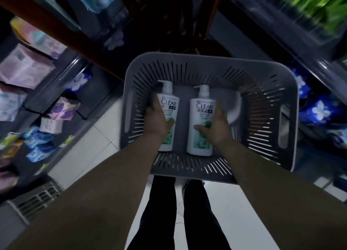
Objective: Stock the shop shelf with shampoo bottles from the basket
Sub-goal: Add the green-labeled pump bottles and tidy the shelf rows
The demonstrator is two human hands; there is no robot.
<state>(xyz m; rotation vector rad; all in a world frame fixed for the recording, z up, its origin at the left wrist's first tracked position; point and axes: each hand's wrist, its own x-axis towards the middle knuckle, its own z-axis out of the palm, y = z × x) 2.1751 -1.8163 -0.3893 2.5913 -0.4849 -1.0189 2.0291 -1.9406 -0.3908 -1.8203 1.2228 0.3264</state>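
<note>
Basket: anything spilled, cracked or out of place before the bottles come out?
Nothing stands out. In the grey basket the left bottle and right bottle lie flat side by side, pumps on, no spill visible; the left hand and right hand each grip one. A pale blurred patch beside the right bottle can't be identified.

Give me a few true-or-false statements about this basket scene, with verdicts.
1. The left bottle and the right bottle lie flat in the basket. True.
2. The basket is red. False: it is grey.
3. The left-hand grip holds the left bottle. True.
4. The right-hand grip hangs outside the basket, holding nothing. False: it holds the right bottle inside the basket.
</note>
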